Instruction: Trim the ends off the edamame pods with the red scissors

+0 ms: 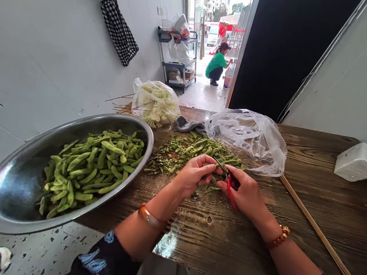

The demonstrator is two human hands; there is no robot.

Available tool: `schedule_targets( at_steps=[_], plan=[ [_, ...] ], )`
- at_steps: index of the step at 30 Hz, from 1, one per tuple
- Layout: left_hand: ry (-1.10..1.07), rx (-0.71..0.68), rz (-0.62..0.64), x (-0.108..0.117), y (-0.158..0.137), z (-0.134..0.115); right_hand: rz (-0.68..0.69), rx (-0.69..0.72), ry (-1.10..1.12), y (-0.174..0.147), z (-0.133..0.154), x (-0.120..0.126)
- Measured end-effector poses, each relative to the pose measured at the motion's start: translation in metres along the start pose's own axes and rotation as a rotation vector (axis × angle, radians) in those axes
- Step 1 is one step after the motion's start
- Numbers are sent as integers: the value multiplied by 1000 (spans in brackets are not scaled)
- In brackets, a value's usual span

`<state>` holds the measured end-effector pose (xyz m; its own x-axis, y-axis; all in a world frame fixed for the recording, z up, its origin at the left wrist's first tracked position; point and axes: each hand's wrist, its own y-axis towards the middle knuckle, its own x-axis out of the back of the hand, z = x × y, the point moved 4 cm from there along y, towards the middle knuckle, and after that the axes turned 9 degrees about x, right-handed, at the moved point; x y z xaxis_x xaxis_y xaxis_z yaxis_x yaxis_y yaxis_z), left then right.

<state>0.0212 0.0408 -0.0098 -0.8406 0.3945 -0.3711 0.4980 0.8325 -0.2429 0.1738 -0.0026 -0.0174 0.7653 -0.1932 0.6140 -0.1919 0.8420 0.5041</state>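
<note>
My left hand [197,172] is closed in a pinch on what looks like a green edamame pod, mostly hidden by the fingers. Red-handled scissors [230,191] are gripped in my right hand [244,191], their dark blades reaching toward the left fingertips. Beneath and beyond both hands lies a loose pile of edamame pods [199,146] with small trimmings [168,156] at its left. To the left, a large oval steel bowl [13,193] holds many green pods [93,166] and sits tilted in view at the table's edge.
Behind the pile are a bag of pale florets [156,104], a grey cloth [189,125] and a crumpled clear plastic bag [250,137]. Thin wooden sticks [322,235] lie across the wooden table [311,155] at right, near a white box [360,163]. A person [218,63] squats beyond the doorway.
</note>
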Motion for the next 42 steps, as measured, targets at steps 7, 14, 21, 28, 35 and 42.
schedule_targets(
  at_steps=[7,14,21,28,35,42],
  plan=[
    [78,21,38,-3,-1,4,-38,11,0,0,1,1],
    [94,18,65,-5,-2,3,-62,33,-9,0,3,2],
    [98,-18,44,-3,-2,0,-39,16,-8,0,3,2],
    [100,-86,-48,5,1,-6,-25,-26,4,1,5,3],
    [-281,-53,-170,25,3,-16,-47,-96,30,1,0,8],
    [228,-138,-208,26,3,-18,-27,-66,13,1,0,6]
  ],
)
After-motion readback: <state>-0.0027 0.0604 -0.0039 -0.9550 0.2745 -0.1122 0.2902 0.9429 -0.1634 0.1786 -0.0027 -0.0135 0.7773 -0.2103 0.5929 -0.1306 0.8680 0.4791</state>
